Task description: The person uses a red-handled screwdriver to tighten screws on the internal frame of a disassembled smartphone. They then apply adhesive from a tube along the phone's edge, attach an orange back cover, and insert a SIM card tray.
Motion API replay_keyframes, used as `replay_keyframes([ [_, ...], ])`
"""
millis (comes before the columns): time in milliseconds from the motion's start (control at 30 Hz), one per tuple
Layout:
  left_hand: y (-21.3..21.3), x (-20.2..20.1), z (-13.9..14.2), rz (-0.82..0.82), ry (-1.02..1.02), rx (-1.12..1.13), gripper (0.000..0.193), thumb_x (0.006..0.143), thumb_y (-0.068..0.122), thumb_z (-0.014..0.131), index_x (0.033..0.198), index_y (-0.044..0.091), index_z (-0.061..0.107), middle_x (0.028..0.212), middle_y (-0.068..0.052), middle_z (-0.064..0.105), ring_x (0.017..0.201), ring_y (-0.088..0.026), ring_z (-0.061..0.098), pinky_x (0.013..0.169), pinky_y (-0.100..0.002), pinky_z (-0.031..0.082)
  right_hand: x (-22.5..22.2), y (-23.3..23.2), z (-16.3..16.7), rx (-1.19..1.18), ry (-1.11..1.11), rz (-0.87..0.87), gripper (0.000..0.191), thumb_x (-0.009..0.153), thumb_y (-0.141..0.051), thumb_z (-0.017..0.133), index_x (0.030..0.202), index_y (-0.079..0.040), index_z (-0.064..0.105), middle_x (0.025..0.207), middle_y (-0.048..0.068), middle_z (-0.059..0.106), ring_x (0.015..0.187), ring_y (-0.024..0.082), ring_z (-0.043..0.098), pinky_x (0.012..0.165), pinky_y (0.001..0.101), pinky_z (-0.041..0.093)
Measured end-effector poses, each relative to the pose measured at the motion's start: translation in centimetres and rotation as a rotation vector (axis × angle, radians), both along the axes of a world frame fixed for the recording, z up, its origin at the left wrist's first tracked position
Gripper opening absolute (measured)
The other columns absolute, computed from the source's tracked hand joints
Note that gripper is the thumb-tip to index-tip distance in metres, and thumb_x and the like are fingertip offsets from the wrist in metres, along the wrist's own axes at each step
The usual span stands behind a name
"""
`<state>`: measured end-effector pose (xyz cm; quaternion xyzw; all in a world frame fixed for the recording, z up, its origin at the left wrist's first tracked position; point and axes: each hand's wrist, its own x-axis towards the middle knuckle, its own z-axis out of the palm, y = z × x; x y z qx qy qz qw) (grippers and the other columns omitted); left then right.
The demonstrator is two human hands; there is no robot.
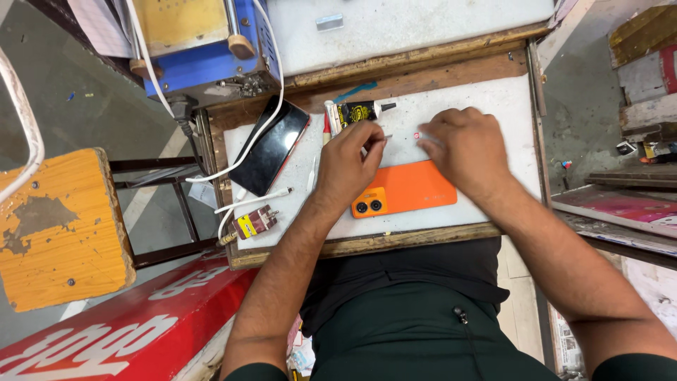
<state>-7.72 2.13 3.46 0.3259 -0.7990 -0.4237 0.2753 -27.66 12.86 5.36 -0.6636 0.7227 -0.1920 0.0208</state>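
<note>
Feed's nice and bright on my end, soft even daylight with no hard shadows, just a faint dark smudge on the white work surface [493,113] right under my fingers and a mild sheen on the black phone screen [271,148] off to the left of my left hand [349,166]. Focus is sharpest around my fingertips and the orange phone back [405,190] just below them, though my right hand [462,152] looks a touch motion-smeared. Wide-angle lens bends stuff far from my fingers, so the yellow stool [56,226] and bench edges bow and soften toward the frame edges.
</note>
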Motion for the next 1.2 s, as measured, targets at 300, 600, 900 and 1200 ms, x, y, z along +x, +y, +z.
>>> replay_keyframes([
  [300, 0.0, 0.1, -0.5, 0.010, 0.157, 0.001, 0.013, 0.091, -0.003, 0.071, 0.101, 0.005, 0.068, 0.104, -0.005, 0.069, 0.090, -0.013, 0.073, 0.073, -0.025, 0.062, 0.5, -1.6, 0.2, 0.141, -0.398, -0.070, 0.009, 0.093, -0.017, 0.078, 0.096, -0.009, 0.075, 0.092, 0.005, 0.076, 0.083, 0.017, 0.071, 0.075, 0.0334, 0.057],
  [600, 0.4, 0.5, -0.6, 0.065, 0.214, -0.056, 0.014, 0.092, -0.002, 0.074, 0.103, 0.006, 0.071, 0.108, -0.006, 0.072, 0.092, -0.013, 0.074, 0.074, -0.025, 0.063, 0.9, -1.9, -3.2, 0.044, -1.426, -0.009, 0.021, 0.098, -0.003, 0.070, 0.119, -0.002, 0.068, 0.101, 0.010, 0.075, 0.090, 0.013, 0.072, 0.080, 0.0255, 0.061],
  [900, 0.5, 0.4, -1.4, -0.051, 0.301, 0.554, 0.029, 0.103, 0.009, 0.067, 0.132, 0.004, 0.065, 0.105, -0.009, 0.078, 0.097, -0.013, 0.076, 0.085, -0.026, 0.063, 0.9, -0.9, -3.9, 0.050, -1.420, 0.000, 0.021, 0.099, -0.004, 0.069, 0.119, 0.000, 0.064, 0.104, 0.013, 0.076, 0.099, 0.016, 0.075, 0.087, 0.0286, 0.064],
  [1200, 0.2, 0.8, -2.1, -0.145, 0.296, 0.634, 0.034, 0.106, 0.009, 0.063, 0.139, 0.002, 0.060, 0.111, -0.012, 0.077, 0.103, -0.015, 0.075, 0.086, -0.029, 0.063, 0.9, -0.9, -3.7, 0.029, -1.388, 0.029, 0.019, 0.102, -0.001, 0.067, 0.121, 0.002, 0.064, 0.109, 0.017, 0.074, 0.105, 0.020, 0.075, 0.092, 0.0320, 0.065],
])
